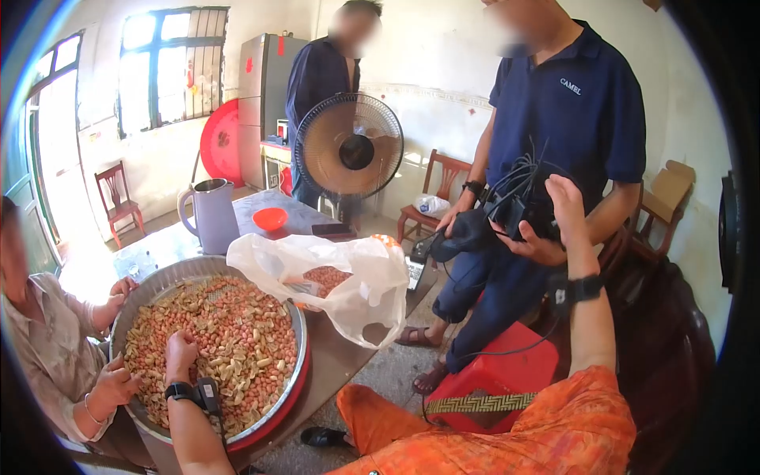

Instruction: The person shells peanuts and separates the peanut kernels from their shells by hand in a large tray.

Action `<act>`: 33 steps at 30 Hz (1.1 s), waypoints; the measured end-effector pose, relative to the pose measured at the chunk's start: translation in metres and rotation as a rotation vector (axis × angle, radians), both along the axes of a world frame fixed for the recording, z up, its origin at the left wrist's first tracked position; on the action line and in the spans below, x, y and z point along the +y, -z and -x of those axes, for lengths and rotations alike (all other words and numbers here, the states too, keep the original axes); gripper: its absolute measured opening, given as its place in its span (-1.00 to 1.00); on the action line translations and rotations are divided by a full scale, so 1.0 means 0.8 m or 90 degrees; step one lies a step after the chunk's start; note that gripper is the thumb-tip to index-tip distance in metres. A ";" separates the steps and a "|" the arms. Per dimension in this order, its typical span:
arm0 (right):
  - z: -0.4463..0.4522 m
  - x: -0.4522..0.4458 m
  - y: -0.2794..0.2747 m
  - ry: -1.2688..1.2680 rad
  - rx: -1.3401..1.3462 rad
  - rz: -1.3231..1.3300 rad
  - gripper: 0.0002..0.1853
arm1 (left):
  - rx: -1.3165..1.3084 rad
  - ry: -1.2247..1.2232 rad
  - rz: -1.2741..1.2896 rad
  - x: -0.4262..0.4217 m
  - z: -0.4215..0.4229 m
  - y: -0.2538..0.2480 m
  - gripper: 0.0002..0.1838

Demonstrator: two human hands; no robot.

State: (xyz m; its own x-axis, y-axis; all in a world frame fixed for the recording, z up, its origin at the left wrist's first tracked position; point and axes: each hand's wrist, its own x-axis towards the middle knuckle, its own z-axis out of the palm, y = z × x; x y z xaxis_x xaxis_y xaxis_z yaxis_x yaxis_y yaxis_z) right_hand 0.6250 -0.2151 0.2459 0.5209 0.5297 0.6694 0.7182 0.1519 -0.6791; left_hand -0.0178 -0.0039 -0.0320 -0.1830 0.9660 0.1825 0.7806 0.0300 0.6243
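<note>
My left hand [181,352] is down in a wide round metal tray [299,336], its fingers curled together among the peanuts. What it pinches, if anything, is too small to make out. Shelled pink peanuts [229,317] and pale broken shells [241,380] cover the tray's bottom. Raised on the right, my right hand [565,207] has its fingers stretched upward and holds nothing. Close beside it, a person in a navy shirt holds black cables [516,178] and a dark device. Each of my wrists wears a black strap with a small unit.
A white plastic bag [360,293] with more peanuts sits against the tray. Behind are a grey jug [212,214], a red bowl [270,218] and a fan [349,146]. A seated person's hands are at the tray's left rim. A red stool [514,356] stands beside me.
</note>
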 end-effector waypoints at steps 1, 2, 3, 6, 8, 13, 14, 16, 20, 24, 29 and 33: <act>0.024 -0.004 0.012 0.054 -0.097 -0.100 -0.69 | 0.019 -0.011 -0.007 -0.001 -0.001 -0.002 -0.87; 0.052 -0.007 0.022 0.106 -0.194 -0.199 -0.69 | 0.039 -0.023 -0.013 -0.001 -0.001 -0.003 -0.87; 0.075 -0.007 0.028 0.034 -0.195 -0.244 -0.77 | 0.041 -0.023 -0.011 0.002 -0.001 -0.001 -0.87; 0.161 0.003 0.043 -0.284 0.016 -0.188 -0.88 | 0.049 -0.041 0.037 0.006 0.000 0.004 -0.86; 0.202 0.029 0.047 -0.342 -0.179 -0.145 -0.84 | 0.073 -0.042 0.030 -0.001 -0.004 -0.003 -0.85; 0.316 0.089 0.064 -0.586 -0.316 -0.002 -0.82 | 0.033 -0.051 0.044 0.005 -0.005 0.001 -0.88; 0.341 0.102 0.075 -0.650 -0.244 0.087 -0.80 | 0.040 -0.051 0.034 0.005 -0.003 0.001 -0.89; 0.385 0.118 0.096 -0.727 -0.187 0.210 -0.76 | 0.052 -0.044 0.021 0.002 -0.003 -0.002 -0.92; 0.450 0.171 0.181 -0.915 -0.076 0.332 -0.75 | 0.035 -0.004 0.026 0.002 -0.006 -0.009 -0.88; 0.507 0.210 0.291 -0.862 -0.021 0.463 -0.71 | 0.013 0.004 0.023 -0.002 -0.005 -0.003 -0.83; 0.535 0.178 0.304 -0.663 -0.426 0.508 -0.45 | 0.058 0.003 0.022 -0.010 -0.016 -0.015 -0.82; 0.539 0.172 0.316 -0.678 -0.468 0.455 -0.43 | 0.056 0.002 0.021 -0.005 -0.015 -0.008 -0.84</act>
State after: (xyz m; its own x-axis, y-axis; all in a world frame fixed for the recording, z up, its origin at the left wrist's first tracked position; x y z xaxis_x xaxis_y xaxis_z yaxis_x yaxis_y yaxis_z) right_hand 0.1934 -0.0774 -0.0070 -0.6486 0.7599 0.0432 0.6942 0.6138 -0.3759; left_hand -0.0060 -0.0081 -0.0259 -0.1640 0.9724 0.1662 0.8323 0.0459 0.5524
